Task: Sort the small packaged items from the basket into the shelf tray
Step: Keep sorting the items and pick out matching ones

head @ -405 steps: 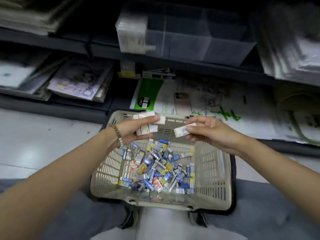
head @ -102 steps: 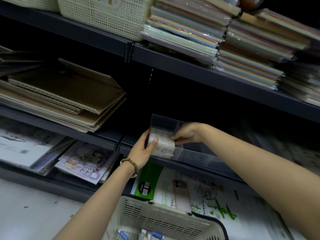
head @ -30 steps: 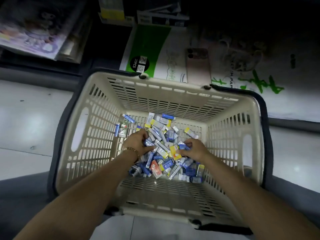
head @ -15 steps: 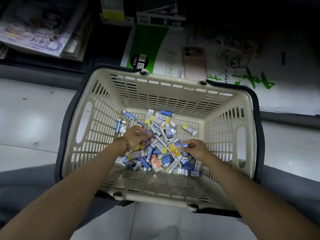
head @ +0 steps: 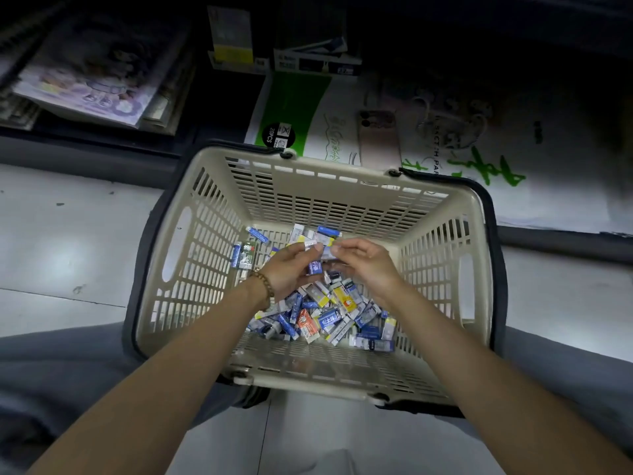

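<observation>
A beige slotted basket (head: 212, 255) sits on the floor between my knees. Its bottom holds a heap of small packaged items (head: 329, 313), mostly blue, white and yellow, one orange. My left hand (head: 291, 269), with a bead bracelet at the wrist, is raised above the heap and holds a few small packets, one blue and white. My right hand (head: 363, 262) meets it fingertip to fingertip and pinches a small white packet (head: 327, 250) between them. The shelf tray is out of view.
Beyond the basket lies a green and white paper pack (head: 308, 125) with a phone (head: 378, 137) on top. A low shelf at upper left carries an illustrated pad (head: 89, 80). Pale floor tiles (head: 68, 252) lie left and right. My grey trouser legs flank the basket.
Both hands have lifted out of the heap and come together above it with packets in their fingers. Earlier I was at the shelf tray placing packets, then looked back down.
</observation>
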A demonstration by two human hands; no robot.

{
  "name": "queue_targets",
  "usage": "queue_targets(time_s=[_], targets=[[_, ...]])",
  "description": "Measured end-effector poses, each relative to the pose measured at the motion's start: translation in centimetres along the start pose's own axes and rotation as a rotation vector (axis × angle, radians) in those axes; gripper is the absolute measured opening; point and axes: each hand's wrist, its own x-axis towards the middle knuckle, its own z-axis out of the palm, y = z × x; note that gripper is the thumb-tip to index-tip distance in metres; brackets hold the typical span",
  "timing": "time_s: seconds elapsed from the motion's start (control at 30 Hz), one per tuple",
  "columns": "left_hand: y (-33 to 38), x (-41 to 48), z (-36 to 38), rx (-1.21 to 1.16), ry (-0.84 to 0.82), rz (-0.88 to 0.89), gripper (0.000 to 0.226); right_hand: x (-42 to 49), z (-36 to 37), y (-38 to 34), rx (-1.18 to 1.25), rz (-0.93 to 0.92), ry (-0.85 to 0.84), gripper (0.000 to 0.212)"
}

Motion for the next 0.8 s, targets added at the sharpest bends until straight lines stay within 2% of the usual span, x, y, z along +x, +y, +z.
queue_targets(time_s=[0.03, 0.13, 0.17, 0.27, 0.37, 0.43, 0.47, 0.57, 0.67, 0.8], targets=[[-0.1, 0.1, 0.0, -0.003, 0.026, 0.019, 0.067, 0.0, 0.2, 0.5, -0.02, 0.003, 0.014, 0.01], [-0.1, 0.5, -0.4, -0.006, 0.062, 0.052, 0.055, 0.4, -0.7, 1.7, 0.001, 0.072, 0.072, 0.016], [-0.1, 0.6, -0.8, -0.001, 0.085, 0.056, 0.057, 0.8, -1.6, 2.2, -0.044, 0.104, 0.098, 0.019], [-0.2, 1.2, -2.1, 0.104, 0.14, 0.05, 0.08, 1.8, -4.2, 4.8, -0.387, 0.231, 0.117, 0.044], [-0.9, 1.8, -3.3, 0.272, 0.168, 0.026, 0.085, 2.2, -4.3, 7.4, -0.553, 0.326, 0.005, 0.062], [-1.3, 1.7, -3.6, 0.38, 0.198, -0.005, 0.084, 2.5, -3.8, 8.8, -0.614, 0.266, -0.015, 0.062], [-1.6, 1.7, -3.8, 0.341, 0.209, -0.029, 0.081, 2.5, -3.7, 9.3, -0.649, 0.229, 0.013, 0.058], [-1.7, 1.4, -4.0, 0.033, 0.182, -0.189, 0.075, 2.4, -3.4, 9.7, -0.726, 0.134, 0.135, 0.035], [-1.6, 1.1, -4.7, 0.136, 0.189, -0.176, 0.052, 2.2, -2.7, 7.9, -0.566, 0.029, 0.205, 0.022], [-0.9, 0.8, -4.9, 0.267, 0.172, -0.123, 0.061, 1.6, 0.0, 2.8, -0.227, -0.06, 0.086, 0.026]])
